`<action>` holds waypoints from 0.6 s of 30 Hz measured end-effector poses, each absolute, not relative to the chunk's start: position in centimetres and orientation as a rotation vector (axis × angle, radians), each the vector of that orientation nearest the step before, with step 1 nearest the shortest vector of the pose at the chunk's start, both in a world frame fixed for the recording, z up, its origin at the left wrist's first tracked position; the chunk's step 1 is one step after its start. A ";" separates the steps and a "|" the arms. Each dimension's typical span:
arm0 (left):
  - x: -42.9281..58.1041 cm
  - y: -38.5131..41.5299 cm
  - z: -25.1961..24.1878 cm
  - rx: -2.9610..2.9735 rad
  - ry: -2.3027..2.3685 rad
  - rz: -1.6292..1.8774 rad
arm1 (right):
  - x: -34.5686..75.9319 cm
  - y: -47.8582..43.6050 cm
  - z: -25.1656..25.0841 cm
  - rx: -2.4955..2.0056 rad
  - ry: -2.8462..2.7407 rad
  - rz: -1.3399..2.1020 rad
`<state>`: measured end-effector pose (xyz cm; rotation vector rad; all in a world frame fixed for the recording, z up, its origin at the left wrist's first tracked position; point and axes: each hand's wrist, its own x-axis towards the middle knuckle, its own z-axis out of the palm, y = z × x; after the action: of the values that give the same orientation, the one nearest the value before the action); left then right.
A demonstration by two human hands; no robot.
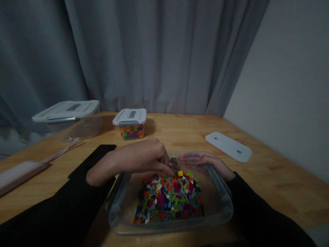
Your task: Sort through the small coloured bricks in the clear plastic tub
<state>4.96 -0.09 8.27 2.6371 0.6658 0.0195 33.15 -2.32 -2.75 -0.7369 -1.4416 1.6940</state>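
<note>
Picking stage, it seems: left hand (138, 159) pinches a brick (172, 163) at the far end of the brick heap (169, 199) in the open bin (224, 202), near the tabletop's (269, 178) front edge. Right hand (205, 161) rests flat, fingers together, on the far rim. Lifting one clear calls for a tight pinch. The bin sits mouth-up, its long axis apparently running away from the person.

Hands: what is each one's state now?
Left hand: fingers pinched over the bricks; a held piece cannot be told.
Right hand: open, at the far end of the bin.
</note>
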 end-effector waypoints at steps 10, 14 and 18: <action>2.3 4.6 8.7 2.332 0.728 0.220 | 33.1 -2.3 -2.7 -0.735 -1.397 1.720; 1.8 7.3 6.0 2.270 0.878 0.479 | 33.2 -2.2 -3.0 -0.725 -1.405 1.711; 1.8 9.8 2.1 2.365 0.859 0.190 | 33.2 -2.3 -3.1 -0.730 -1.382 1.727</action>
<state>1.77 9.78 2.07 2.3650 0.8585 0.1904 33.19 -2.31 -3.10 -0.7299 -1.3821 1.7268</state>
